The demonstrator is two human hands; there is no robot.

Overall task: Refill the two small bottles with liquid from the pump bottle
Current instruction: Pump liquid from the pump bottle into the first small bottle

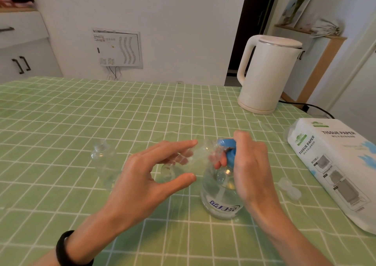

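A clear pump bottle (220, 200) with a blue pump head (228, 147) and a blue-lettered label stands on the green checked tablecloth at centre right. My right hand (250, 168) grips the pump head, fingers curled over and under it. My left hand (142, 180) holds a small transparent bottle (191, 160) between thumb and fingers, tilted on its side with its mouth at the pump's spout. A second small clear bottle (103, 160) stands upright and uncapped to the left, apart from both hands.
Small translucent caps (290, 188) lie right of the pump bottle. A white tissue paper pack (335, 168) lies at the right edge, and a white electric kettle (266, 76) with its black cord (317, 107) stands at the back right. A black band is on my left wrist.
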